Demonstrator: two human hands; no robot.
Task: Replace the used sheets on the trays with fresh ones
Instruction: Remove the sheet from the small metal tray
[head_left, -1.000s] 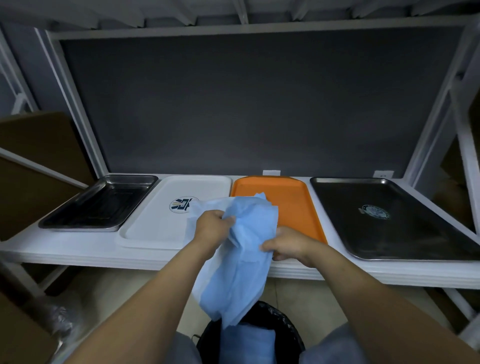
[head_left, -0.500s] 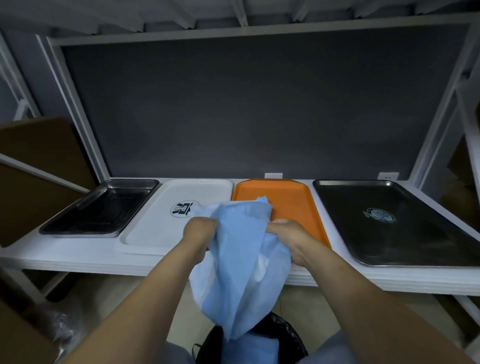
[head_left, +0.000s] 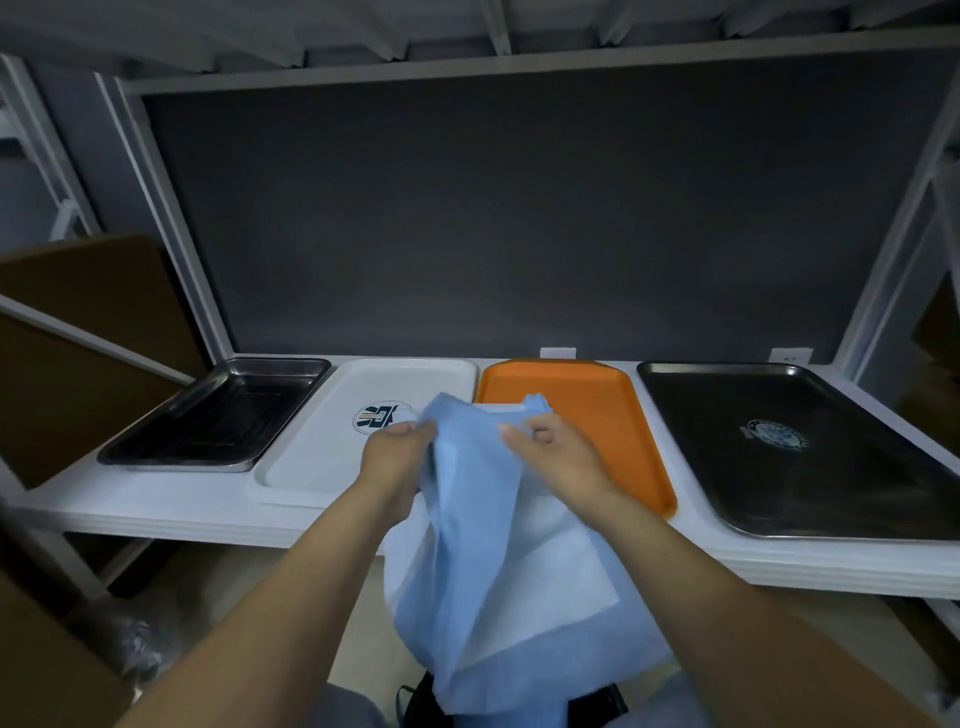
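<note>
White bench (head_left: 156, 514) inside a white metal frame (head_left: 171, 234), dark grey panel (head_left: 519, 218) rising from its back edge, two small white plates (head_left: 557, 353) at that edge, brown cardboard boxes (head_left: 78, 364) off its left end, crumpled clear plastic (head_left: 135, 644) below its front left corner

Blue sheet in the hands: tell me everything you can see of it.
The blue sheet is thin, light blue, paper-like cloth with a paler whitish panel on one face. It is bunched at the top and hangs in loose folds in front of the white shelf. The left hand grips its upper left part, the right hand pinches the upper right. Its lower end hangs over a dark bin; contact cannot be told.
</note>
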